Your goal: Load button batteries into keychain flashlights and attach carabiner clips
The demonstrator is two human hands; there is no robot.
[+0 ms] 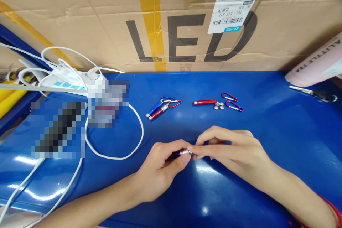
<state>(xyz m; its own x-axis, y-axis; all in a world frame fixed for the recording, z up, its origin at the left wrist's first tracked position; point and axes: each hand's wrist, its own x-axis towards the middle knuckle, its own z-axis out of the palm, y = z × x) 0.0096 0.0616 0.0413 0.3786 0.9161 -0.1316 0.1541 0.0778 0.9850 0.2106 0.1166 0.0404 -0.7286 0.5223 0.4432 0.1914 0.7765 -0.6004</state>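
Observation:
My left hand point(160, 171) is closed round a small purple keychain flashlight point(185, 151), its silver ribbed end pointing right between thumb and fingers. At that end, the thumb and fingertips of my right hand point(235, 151) pinch together; a small part there is too blurred to name. Beyond the hands lie a blue keychain flashlight point(154, 109) and a red one point(158, 113), side by side with carabiners attached. Farther right is a red flashlight tube point(204, 102), with several button cells point(219, 106) by its right end. A red carabiner point(229, 97) and a purple carabiner point(234, 106) lie beside them.
A large cardboard box point(107, 35) walls off the back of the blue table point(171, 85). White cables point(141, 139) loop at left from a power strip point(69, 80); pixelated items lie near it. A pink bottle point(315, 62) and keys point(320, 94) are at right.

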